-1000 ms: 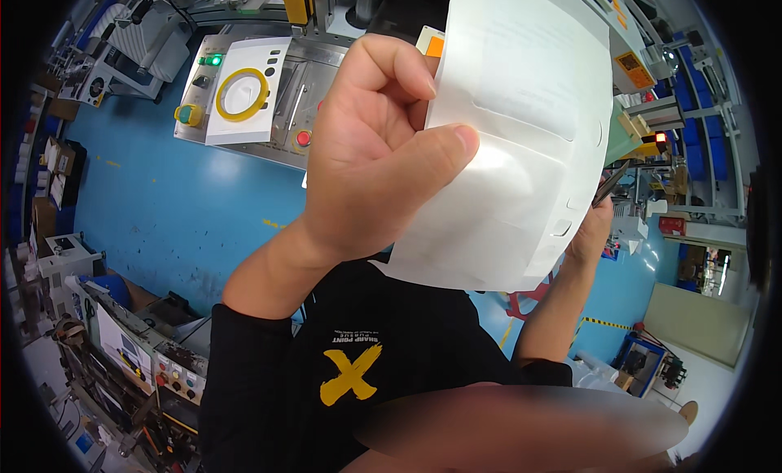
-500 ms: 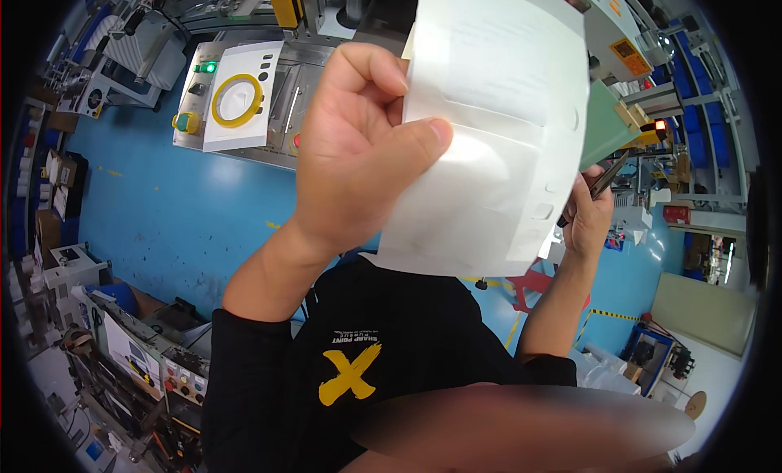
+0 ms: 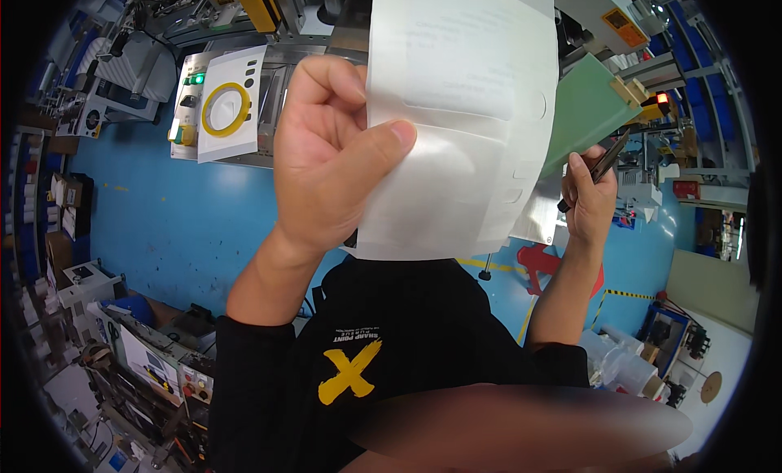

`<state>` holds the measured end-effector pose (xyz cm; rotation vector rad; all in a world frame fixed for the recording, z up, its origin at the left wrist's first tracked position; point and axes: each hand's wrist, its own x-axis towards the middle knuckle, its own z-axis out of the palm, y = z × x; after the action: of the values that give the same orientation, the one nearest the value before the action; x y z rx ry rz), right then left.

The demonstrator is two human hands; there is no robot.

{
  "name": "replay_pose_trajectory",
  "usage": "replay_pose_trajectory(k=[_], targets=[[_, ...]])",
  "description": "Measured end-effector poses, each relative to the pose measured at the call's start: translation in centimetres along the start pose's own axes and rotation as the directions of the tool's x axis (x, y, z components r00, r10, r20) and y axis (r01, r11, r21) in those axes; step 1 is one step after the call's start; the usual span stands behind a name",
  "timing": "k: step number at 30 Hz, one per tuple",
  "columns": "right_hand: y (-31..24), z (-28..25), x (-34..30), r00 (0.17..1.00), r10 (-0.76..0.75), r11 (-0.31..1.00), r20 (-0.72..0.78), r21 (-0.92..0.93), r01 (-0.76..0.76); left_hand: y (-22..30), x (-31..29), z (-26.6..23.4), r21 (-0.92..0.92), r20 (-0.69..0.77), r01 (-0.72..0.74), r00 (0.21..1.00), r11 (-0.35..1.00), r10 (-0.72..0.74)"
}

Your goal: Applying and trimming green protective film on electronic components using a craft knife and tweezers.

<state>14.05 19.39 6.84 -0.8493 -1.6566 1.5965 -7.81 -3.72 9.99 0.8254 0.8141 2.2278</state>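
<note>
My left hand (image 3: 326,163) is raised in the middle of the view, pinching a white backing sheet (image 3: 464,106) between thumb and fingers at its left edge. The sheet hangs upright and shows faint rounded label outlines. My right hand (image 3: 590,196) is at the sheet's lower right corner, gripping a thin dark pen-like tool (image 3: 603,159) that points up and to the right. A green board (image 3: 582,110) shows behind the sheet's right edge. Below are my black shirt with a yellow cross mark (image 3: 350,371) and both forearms.
A blue floor (image 3: 163,220) lies beneath. A machine panel with a yellow ring (image 3: 224,106) and a lit green button (image 3: 198,79) is at the upper left. Shelves and equipment (image 3: 138,367) line the left, with a red lamp (image 3: 661,98) at the right and clear bags (image 3: 623,363) at the lower right.
The sheet and my left hand have shifted left in the view, uncovering more of the green board. My right hand has risen slightly with the dark tool.
</note>
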Motion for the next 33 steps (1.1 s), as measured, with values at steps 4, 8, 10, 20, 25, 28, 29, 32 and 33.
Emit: replay_pose_trajectory(k=[4, 8, 10, 20, 25, 28, 29, 32, 33], targets=[[0.8, -0.1, 0.1, 1.0, -0.004, 1.0, -0.027, 0.007, 0.004, -1.3, 0.4, -1.5, 0.129, -0.081, -0.019, 0.996, 0.991, 0.03], [0.5, 0.3, 0.6, 1.0, 0.007, 1.0, 0.03, -0.029, -0.006, -3.0, 0.7, -4.6, 0.231, -0.221, 0.114, 0.973, 0.966, -0.062], [0.1, 0.6, 0.6, 1.0, 0.026, 0.999, 0.013, -0.029, -0.026, -4.1, 0.7, -6.0, 0.247, -0.239, 0.186, 0.963, 0.951, -0.127], [-0.1, 0.5, 0.6, 0.999, -0.023, 0.998, 0.035, -0.065, 0.025, -4.8, 0.6, -6.7, 0.773, -0.328, 0.296, 0.944, 0.561, -0.045], [0.3, 0.3, 0.8, 0.998, -0.055, 0.994, 0.04, -0.095, 0.058, -5.3, 1.0, -3.8, 0.965, -0.118, 0.08, 0.982, 0.248, 0.146], [0.4, 0.3, 0.7, 0.996, -0.071, 0.992, 0.045, -0.105, 0.075, -6.3, 2.0, -1.6, 0.919, -0.033, 0.017, 0.999, 0.394, 0.032], [0.4, 0.2, 0.7, 0.996, -0.083, 0.991, 0.045, -0.105, 0.087, -6.7, 2.4, -0.5, 0.891, 0.013, 0.009, 0.999, 0.453, -0.045], [-0.1, 0.2, 0.5, 0.997, -0.047, 0.994, 0.066, -0.095, 0.053, -7.6, 3.8, 1.9, 0.827, 0.085, 0.005, 0.987, 0.562, -0.134], [0.0, 0.2, 0.5, 0.997, -0.05, 0.994, 0.067, -0.095, 0.056, -7.9, 4.2, 2.5, 0.788, 0.114, 0.004, 0.982, 0.615, -0.153]])
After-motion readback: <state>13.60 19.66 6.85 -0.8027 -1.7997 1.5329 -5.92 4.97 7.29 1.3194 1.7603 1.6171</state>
